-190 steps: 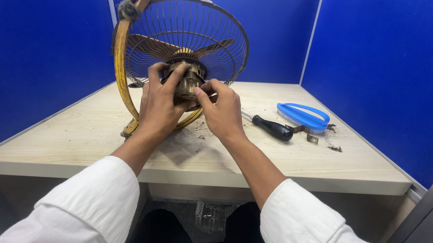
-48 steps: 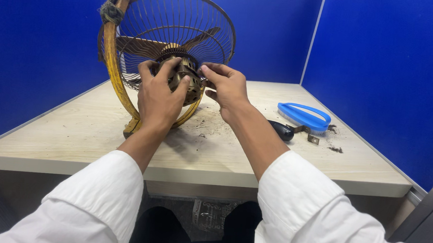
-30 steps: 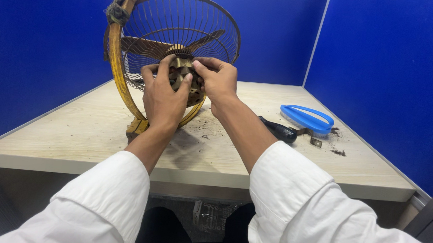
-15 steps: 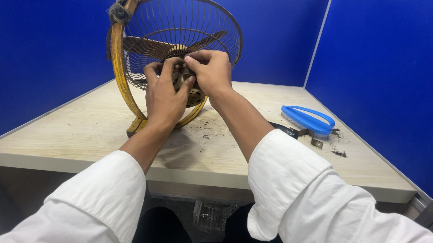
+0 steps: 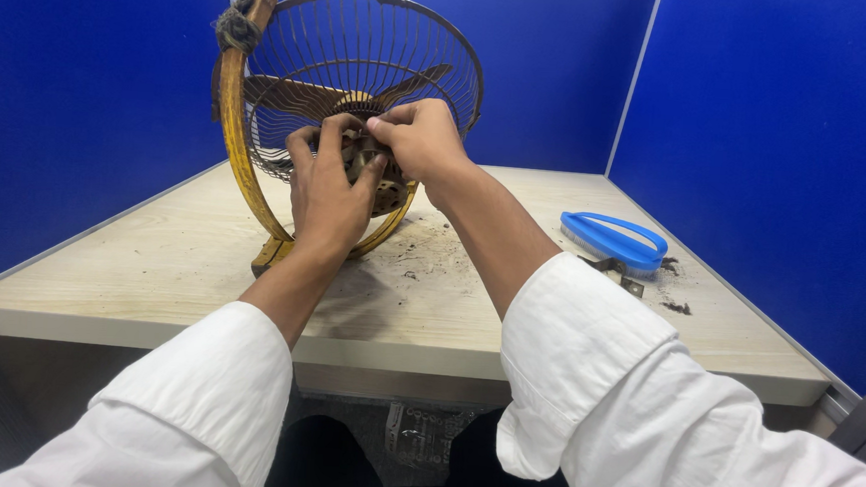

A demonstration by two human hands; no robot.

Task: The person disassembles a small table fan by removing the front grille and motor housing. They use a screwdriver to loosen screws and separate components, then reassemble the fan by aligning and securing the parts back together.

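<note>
The fan (image 5: 345,118) stands tilted on the table (image 5: 151,266), its motor (image 5: 373,165) still in the cage. The left hand (image 5: 328,189) grips the motor; the right hand (image 5: 421,138) pinches something on its top, too small to identify. Dirt (image 5: 422,258) and a blue brush (image 5: 613,243) lie nearby; the cage and blades are still grimy.

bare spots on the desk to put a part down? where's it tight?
Free: the left stretch of the table between the blue partition and the fan's yellow frame, and the front strip right of the arms. Crowded: both hands, left hand and right hand, at the fan motor; dirt specks just below it; blue brush with small metal bits at right.
</note>
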